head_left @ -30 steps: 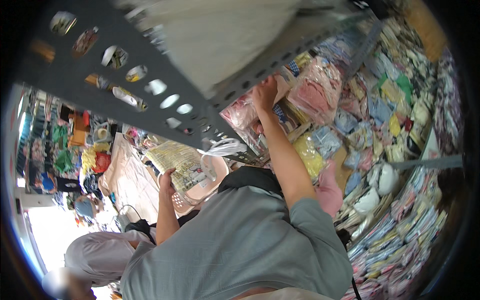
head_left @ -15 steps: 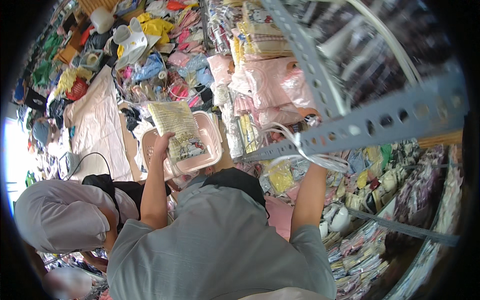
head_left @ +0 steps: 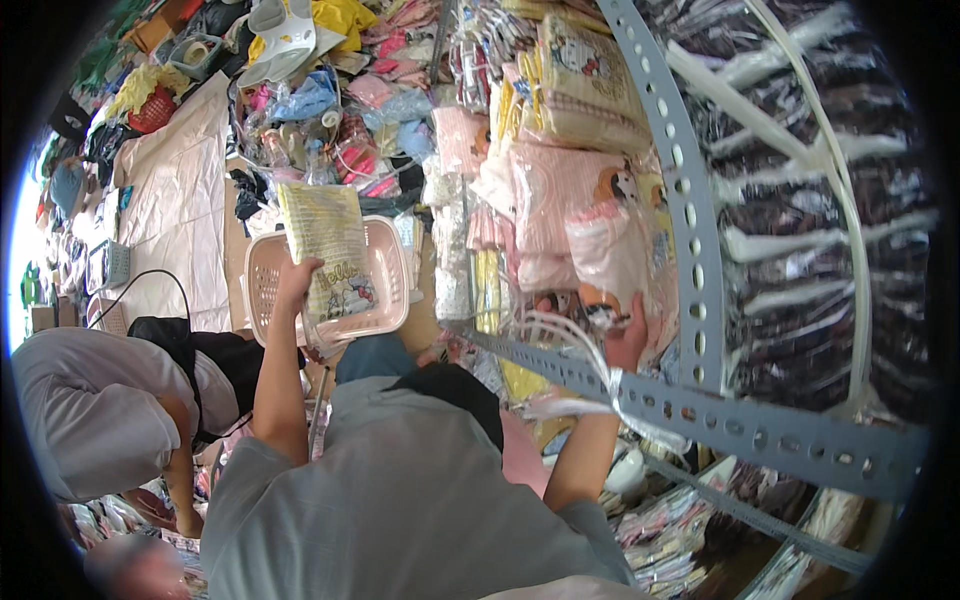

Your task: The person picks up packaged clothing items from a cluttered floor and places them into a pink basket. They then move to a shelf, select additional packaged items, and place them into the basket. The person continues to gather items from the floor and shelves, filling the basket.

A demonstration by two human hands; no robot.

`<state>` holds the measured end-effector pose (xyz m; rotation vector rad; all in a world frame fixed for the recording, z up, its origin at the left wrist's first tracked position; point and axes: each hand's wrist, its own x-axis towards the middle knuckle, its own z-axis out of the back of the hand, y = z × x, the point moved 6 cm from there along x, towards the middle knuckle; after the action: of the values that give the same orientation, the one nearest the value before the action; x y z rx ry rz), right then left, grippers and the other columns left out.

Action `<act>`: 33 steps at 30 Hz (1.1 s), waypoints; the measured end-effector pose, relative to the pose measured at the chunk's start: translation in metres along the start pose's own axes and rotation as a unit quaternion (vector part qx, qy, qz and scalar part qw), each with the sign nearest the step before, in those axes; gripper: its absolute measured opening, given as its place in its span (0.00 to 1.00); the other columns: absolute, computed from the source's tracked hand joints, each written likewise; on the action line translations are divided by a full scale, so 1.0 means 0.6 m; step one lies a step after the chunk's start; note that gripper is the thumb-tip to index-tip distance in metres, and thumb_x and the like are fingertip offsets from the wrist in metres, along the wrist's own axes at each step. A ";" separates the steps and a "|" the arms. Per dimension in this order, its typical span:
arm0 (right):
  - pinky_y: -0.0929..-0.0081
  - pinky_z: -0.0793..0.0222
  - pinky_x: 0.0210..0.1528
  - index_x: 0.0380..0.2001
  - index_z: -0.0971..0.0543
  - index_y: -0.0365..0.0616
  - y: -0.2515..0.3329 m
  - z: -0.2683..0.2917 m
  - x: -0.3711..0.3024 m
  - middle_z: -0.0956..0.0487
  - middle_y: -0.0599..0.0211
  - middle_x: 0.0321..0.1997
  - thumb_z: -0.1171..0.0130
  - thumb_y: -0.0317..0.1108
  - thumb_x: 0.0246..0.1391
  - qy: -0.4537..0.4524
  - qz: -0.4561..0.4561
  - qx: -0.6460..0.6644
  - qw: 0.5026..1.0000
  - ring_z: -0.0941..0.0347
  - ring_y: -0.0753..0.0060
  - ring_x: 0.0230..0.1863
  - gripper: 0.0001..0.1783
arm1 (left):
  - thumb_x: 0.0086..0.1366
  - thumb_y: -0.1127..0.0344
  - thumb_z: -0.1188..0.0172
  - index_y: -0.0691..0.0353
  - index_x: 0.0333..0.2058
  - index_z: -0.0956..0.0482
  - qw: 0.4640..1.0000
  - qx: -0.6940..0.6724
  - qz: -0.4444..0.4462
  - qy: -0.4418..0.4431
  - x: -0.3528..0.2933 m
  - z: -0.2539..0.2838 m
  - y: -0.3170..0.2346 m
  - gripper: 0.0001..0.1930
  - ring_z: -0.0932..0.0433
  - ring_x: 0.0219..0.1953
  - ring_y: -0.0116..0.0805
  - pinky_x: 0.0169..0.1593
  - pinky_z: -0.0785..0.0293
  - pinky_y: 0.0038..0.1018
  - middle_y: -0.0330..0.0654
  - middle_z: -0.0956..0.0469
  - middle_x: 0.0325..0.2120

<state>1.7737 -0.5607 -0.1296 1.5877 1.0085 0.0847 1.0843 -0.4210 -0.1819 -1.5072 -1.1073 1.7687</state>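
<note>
My left hand (head_left: 298, 285) is closed on the near left edge of a yellow striped garment (head_left: 325, 225) in a clear bag, with a cartoon print at its lower end. It is held over a pale pink plastic basket (head_left: 400, 285). At the shelf, my right hand (head_left: 628, 338) has its fingers around the lower edge of a bagged pink garment (head_left: 604, 245), its thumb showing at the side. This packet lies tilted against a stack of bagged pink clothes (head_left: 545, 190). Part of the right wrist passes behind white cords and a metal bar.
A grey perforated shelf frame (head_left: 690, 400) crosses close to my right arm, with white cords (head_left: 610, 385) tied to it. Dark bagged goods (head_left: 800, 300) fill the right side. Another person (head_left: 110, 410) bends at the left. A pale sheet (head_left: 180, 200) and heaped clothes lie beyond.
My right hand has come into view from behind the metal bar and now grips a bagged pink garment. The left hand still holds the yellow garment over the basket. The view has shifted right.
</note>
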 end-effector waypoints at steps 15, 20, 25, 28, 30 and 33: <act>0.54 0.30 0.38 0.43 0.20 0.30 0.230 -0.124 -0.543 0.20 0.40 0.35 0.34 0.39 0.57 -0.164 0.261 -0.737 0.602 0.23 0.46 0.33 0.20 | 0.58 0.69 0.39 0.72 0.48 0.21 0.996 0.045 0.074 0.019 0.156 0.042 0.011 0.19 0.19 0.33 0.36 0.37 0.23 0.31 0.47 0.17 0.37; 0.50 0.26 0.44 0.42 0.18 0.38 0.217 -0.187 -0.679 0.18 0.41 0.39 0.37 0.40 0.57 -0.233 -0.079 -0.812 0.530 0.23 0.33 0.41 0.16 | 0.58 0.70 0.39 0.70 0.52 0.23 0.993 0.080 0.051 0.069 0.237 0.029 0.030 0.21 0.19 0.35 0.37 0.39 0.23 0.32 0.47 0.18 0.38; 0.55 0.26 0.36 0.38 0.16 0.39 0.094 -0.317 -0.685 0.18 0.45 0.28 0.37 0.48 0.58 0.034 -0.069 -0.795 0.602 0.20 0.42 0.32 0.20 | 0.58 0.72 0.39 0.68 0.53 0.24 0.987 0.119 0.050 0.092 0.271 0.019 0.001 0.22 0.19 0.42 0.37 0.46 0.24 0.33 0.46 0.18 0.42; 0.50 0.26 0.39 0.42 0.17 0.45 0.035 -0.440 -0.631 0.19 0.44 0.32 0.37 0.42 0.58 0.115 -0.006 -0.752 0.649 0.23 0.33 0.36 0.14 | 0.58 0.72 0.40 0.68 0.53 0.25 0.989 0.086 0.017 0.116 0.291 0.020 -0.019 0.22 0.19 0.43 0.37 0.49 0.24 0.34 0.46 0.18 0.44; 0.53 0.26 0.38 0.42 0.16 0.48 0.016 -0.465 -0.583 0.19 0.44 0.32 0.37 0.42 0.58 0.113 0.013 -0.744 0.659 0.24 0.34 0.36 0.13 | 0.58 0.72 0.40 0.69 0.53 0.24 0.992 0.073 0.018 0.099 0.274 0.030 -0.038 0.22 0.19 0.44 0.37 0.50 0.25 0.32 0.47 0.17 0.44; 0.59 0.25 0.36 0.41 0.17 0.43 0.020 -0.524 -0.521 0.17 0.48 0.31 0.37 0.42 0.60 0.094 0.005 -0.709 0.699 0.20 0.45 0.30 0.14 | 0.58 0.72 0.40 0.69 0.53 0.24 0.994 0.055 0.016 0.089 0.284 0.044 -0.051 0.22 0.19 0.44 0.37 0.50 0.25 0.31 0.47 0.17 0.44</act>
<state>1.4102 -0.5154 0.1199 0.1219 0.6907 0.8401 1.0198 -0.2700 -0.2418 -1.5883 -0.8886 1.6520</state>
